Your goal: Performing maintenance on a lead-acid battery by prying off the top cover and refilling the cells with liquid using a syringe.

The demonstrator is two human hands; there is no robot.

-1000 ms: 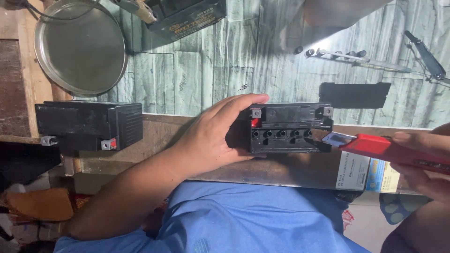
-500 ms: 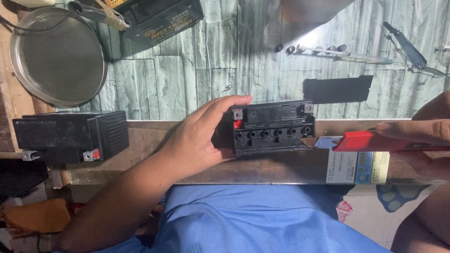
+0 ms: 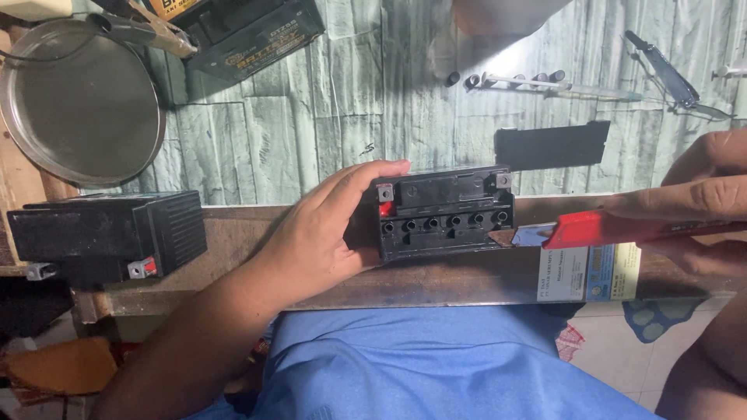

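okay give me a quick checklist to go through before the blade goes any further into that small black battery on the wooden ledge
1. Left hand gripping the battery by its left end: ok.
2. Battery sitting flat on the wooden ledge: ok.
3. Right hand holding the red-handled knife firmly: ok.
4. Blade tip at the battery's right lower corner: ok, though exact contact cannot tell.
5. Left fingers away from the blade side: ok.
6. All six cell holes on top open: cannot tell.

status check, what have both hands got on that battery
Left hand clamps black battery on bench. Right hand holds red-handled blade, tip at battery's right edge. Nothing in the way.
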